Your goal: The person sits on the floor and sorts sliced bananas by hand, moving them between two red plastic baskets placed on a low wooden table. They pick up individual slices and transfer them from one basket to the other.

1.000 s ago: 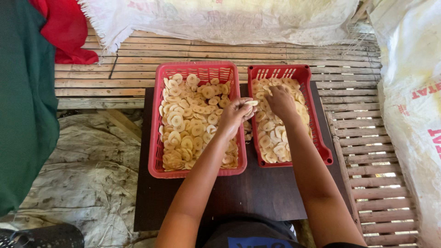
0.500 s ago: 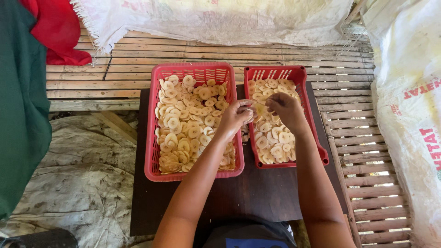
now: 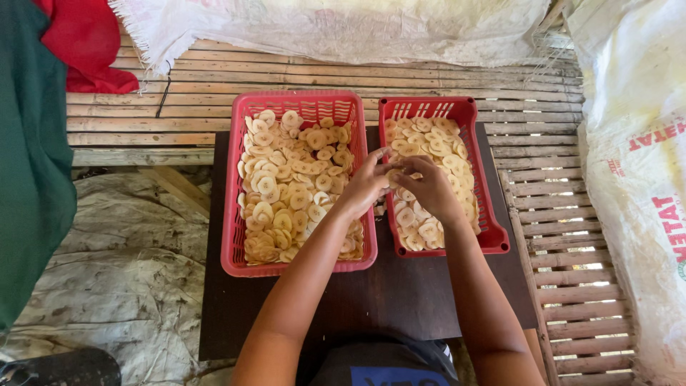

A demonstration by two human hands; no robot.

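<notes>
Two red plastic baskets stand side by side on a dark table [image 3: 400, 293]. The larger left basket [image 3: 232, 236] is full of pale round banana slices [image 3: 286, 186]. The narrower right basket [image 3: 493, 236] holds a thinner layer of slices [image 3: 436, 139]. My left hand [image 3: 368, 182] and my right hand [image 3: 425, 186] meet over the gap between the baskets, fingertips together, pinching a few slices [image 3: 394, 174] between them over the right basket's near-left corner.
A slatted bamboo platform [image 3: 179, 100] runs behind and to the right of the table. White woven sacks [image 3: 636, 129] lie at the right and a white cloth [image 3: 343, 28] along the back. Green and red cloth [image 3: 36, 143] hangs at left. Grey sheeting [image 3: 114, 271] covers the ground.
My right hand has drawn back from the middle of the right basket toward my left hand, and both now meet at the baskets' shared edge.
</notes>
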